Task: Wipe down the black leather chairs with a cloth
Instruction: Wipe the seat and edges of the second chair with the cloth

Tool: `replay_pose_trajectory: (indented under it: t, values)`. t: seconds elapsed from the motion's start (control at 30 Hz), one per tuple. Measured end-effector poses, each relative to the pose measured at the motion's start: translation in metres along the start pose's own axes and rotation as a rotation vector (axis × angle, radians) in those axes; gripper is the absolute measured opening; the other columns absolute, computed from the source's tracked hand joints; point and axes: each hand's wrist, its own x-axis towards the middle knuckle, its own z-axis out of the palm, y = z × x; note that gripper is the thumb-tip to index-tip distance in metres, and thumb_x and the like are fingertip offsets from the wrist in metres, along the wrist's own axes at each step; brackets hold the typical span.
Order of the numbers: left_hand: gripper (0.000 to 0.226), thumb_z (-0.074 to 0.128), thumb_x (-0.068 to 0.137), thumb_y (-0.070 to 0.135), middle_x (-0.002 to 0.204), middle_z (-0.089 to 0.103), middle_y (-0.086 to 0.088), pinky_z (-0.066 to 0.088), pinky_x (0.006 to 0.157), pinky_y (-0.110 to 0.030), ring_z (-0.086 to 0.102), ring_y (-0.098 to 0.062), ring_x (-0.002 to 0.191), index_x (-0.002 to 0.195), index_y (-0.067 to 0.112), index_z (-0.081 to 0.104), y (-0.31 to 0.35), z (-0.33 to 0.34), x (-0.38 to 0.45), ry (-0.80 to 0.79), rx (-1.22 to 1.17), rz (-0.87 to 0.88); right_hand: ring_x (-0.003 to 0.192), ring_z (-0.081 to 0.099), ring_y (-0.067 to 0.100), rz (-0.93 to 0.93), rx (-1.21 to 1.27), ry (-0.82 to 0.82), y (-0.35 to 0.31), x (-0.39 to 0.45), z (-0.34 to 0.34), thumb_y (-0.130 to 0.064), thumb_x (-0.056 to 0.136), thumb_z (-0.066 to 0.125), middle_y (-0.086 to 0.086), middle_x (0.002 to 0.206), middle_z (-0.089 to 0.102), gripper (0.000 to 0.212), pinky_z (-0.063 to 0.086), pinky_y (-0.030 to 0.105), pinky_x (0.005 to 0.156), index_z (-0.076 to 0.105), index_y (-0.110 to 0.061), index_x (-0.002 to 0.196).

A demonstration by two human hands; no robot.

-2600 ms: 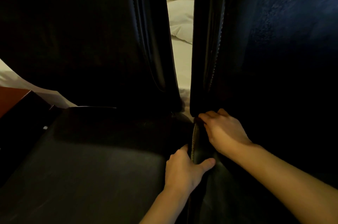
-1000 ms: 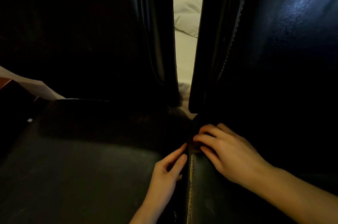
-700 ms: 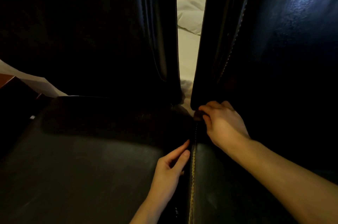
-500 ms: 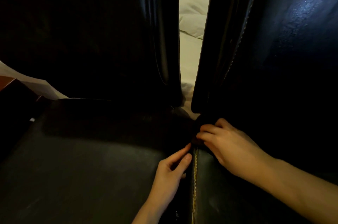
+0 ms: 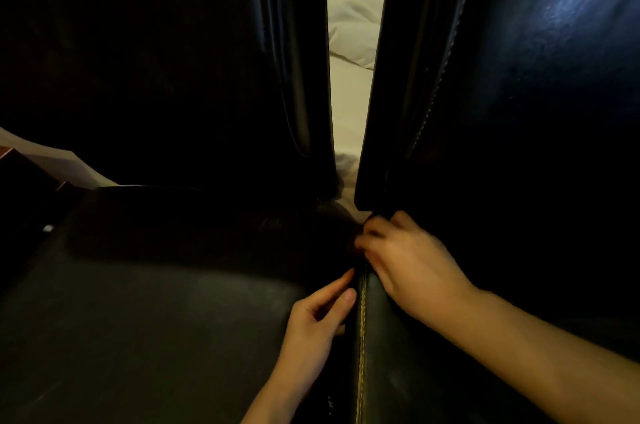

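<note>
2 black leather chairs stand side by side and fill nearly the whole view. The left chair (image 5: 145, 319) shows a broad, dull seat, faintly scuffed, under a backrest lost in shadow. The right chair (image 5: 540, 84) has a glossy backrest with a bluish highlight on its grain, and a line of yellowish stitching (image 5: 362, 326) runs along its seat edge. Between the backrests a narrow gap reveals white bedding (image 5: 351, 18) (rumpled, brightly lit).

The left hand (image 5: 313, 323) lies at the inner edge of the left seat, its fingers straight and close together, tips at the crack between the seats. The right hand (image 5: 408, 264) rests on the back corner of the right seat, fingers curled over the seam; the cloth is not discernible in the dark, so what they grip cannot be told. A pale sheet (image 5: 59, 160) shows at far left.
</note>
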Motion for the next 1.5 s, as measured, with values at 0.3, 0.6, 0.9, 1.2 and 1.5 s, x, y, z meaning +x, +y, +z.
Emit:
replay_pose_trajectory:
  t: [0.3,0.6,0.9,1.2,1.5]
  values:
    - [0.032,0.062,0.093,0.016,0.112,0.075,0.010,0.056,0.075,-0.020,0.071,-0.007,0.103,0.121,0.029,0.069,-0.003,-0.004,0.007,-0.015,-0.034,-0.021,0.097,0.062,0.029,0.186,-0.131,0.058,0.044,0.010,0.003,-0.021,0.080,0.072,0.007,0.119,0.059,0.037,0.057,0.039,0.062,0.068,-0.023,0.117]
    - [0.032,0.061,0.093,0.016,0.114,0.074,0.015,0.054,0.076,-0.016,0.068,-0.001,0.106,0.122,0.030,0.068,-0.009,-0.003,0.008,-0.015,-0.016,0.015,0.106,0.064,0.024,0.450,0.046,0.208,0.019,0.019,0.015,-0.028,0.100,0.045,0.005,0.119,0.065,0.035,0.054,0.036,0.085,0.056,-0.021,0.132]
    - [0.038,0.066,0.080,0.034,0.112,0.074,0.015,0.052,0.077,-0.017,0.067,0.003,0.101,0.118,0.037,0.070,-0.010,-0.003,0.009,-0.001,0.032,0.005,0.101,0.062,0.025,-0.040,0.068,0.461,0.045,-0.002,-0.002,-0.026,0.084,0.063,0.005,0.117,0.059,0.033,0.057,0.036,0.078,0.067,-0.017,0.116]
    - [0.041,0.065,0.078,0.041,0.116,0.071,0.025,0.054,0.084,-0.021,0.065,0.005,0.108,0.119,0.043,0.068,-0.015,-0.005,0.015,0.008,0.069,0.025,0.093,0.064,0.020,0.293,0.198,0.590,0.023,0.031,0.025,-0.022,0.082,0.076,-0.002,0.103,0.067,0.023,0.056,0.032,0.073,0.074,-0.018,0.105]
    - [0.031,0.063,0.092,0.018,0.115,0.074,0.014,0.054,0.076,-0.018,0.069,-0.002,0.105,0.120,0.031,0.069,-0.005,-0.004,0.010,-0.031,0.023,-0.004,0.110,0.057,0.011,0.525,0.286,-0.168,0.029,0.029,-0.046,-0.038,0.088,0.066,-0.010,0.124,0.059,0.032,0.044,0.021,0.088,0.061,-0.042,0.120]
